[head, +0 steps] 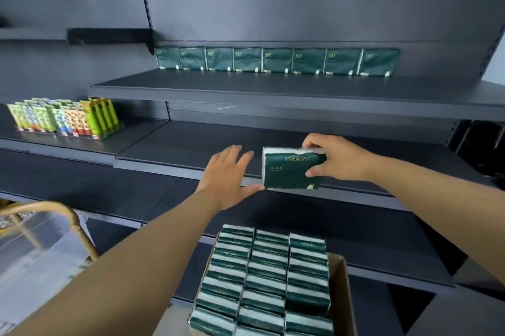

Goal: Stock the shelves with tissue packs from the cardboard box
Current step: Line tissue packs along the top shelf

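My right hand [343, 158] grips a dark green tissue pack [289, 171] by its right end, holding it in the air in front of the middle shelf [191, 144]. My left hand [228, 175] is open beside it, fingers straight, thumb touching the pack's lower left corner. Below, a cardboard box [340, 294] holds several rows of the same green packs [267, 275]. On the upper shelf [246, 87] several green packs [276, 60] stand in a row against the back wall.
At the left of the middle shelf stands a display of colourful small packets [65, 117]. A lower shelf [109, 188] runs under my arms. A chair with a curved wooden frame [54, 212] and clear plastic sits at the lower left.
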Available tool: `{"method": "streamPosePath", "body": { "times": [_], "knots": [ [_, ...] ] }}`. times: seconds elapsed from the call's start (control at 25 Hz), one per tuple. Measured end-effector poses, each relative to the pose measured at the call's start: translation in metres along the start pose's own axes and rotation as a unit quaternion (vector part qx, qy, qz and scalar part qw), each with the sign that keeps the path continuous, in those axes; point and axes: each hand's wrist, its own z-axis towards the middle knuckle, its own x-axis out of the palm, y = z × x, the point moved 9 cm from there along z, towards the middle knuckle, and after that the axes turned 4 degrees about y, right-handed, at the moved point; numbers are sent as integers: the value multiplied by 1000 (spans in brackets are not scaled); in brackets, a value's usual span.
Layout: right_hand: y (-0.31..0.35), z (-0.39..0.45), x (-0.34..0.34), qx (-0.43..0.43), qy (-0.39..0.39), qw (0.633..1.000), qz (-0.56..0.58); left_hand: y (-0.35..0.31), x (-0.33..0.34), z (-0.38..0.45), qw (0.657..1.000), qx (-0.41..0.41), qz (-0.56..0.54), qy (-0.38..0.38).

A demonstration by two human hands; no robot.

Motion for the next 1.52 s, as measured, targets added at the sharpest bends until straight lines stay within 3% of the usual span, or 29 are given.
{"method": "streamPosePath", "body": {
  "times": [0.8, 1.12, 1.52],
  "knots": [
    [-6, 15, -180, -3, -170, 985, -6, -13, -151, 139, 987, 37, 14, -155],
    [-91, 30, -257, 12, -200, 979, 47, -77, -163, 240, 982, 56, -13, -178],
    [-324, 64, -373, 131, -269, 954, -8, -189, -84, 413, 990, 40, -27, -130]
  ]
}}
